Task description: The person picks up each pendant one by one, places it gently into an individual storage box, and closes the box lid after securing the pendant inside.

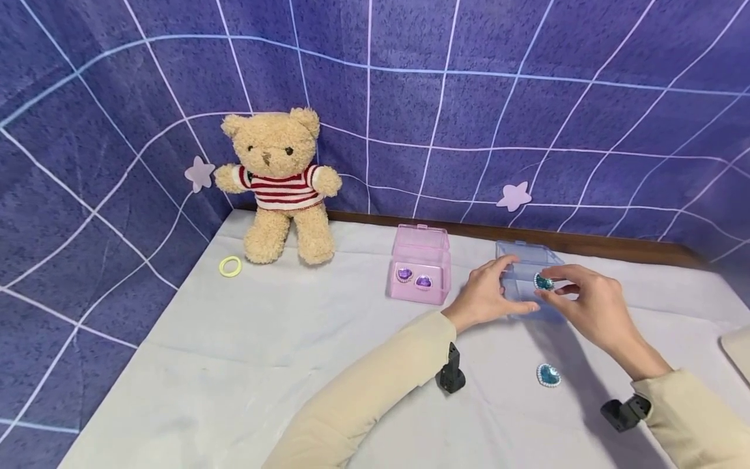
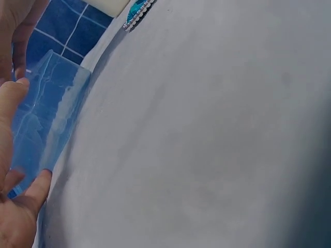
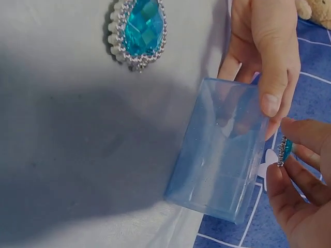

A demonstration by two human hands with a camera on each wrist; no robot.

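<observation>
In the head view my left hand point(image 1: 482, 294) grips a clear blue plastic box point(image 1: 518, 288) by its left side, thumb along the front. The box's lid point(image 1: 527, 253) is raised at the back. Over the box, my right hand point(image 1: 600, 309) pinches a teal heart-shaped gem point(image 1: 543, 282) with a beaded silver edge between thumb and fingers. The right wrist view shows this gem point(image 3: 285, 151) edge-on, beside the box wall point(image 3: 222, 155). A second teal heart gem point(image 1: 548, 375) lies on the white cloth in front of the box.
Left of the blue box stands an open pink box point(image 1: 418, 296) holding two purple gems point(image 1: 424, 282). A teddy bear point(image 1: 281, 185) in a striped shirt sits at the back left, near a yellow ring point(image 1: 230, 266). A pale object point(image 1: 737, 352) reaches in at the right edge.
</observation>
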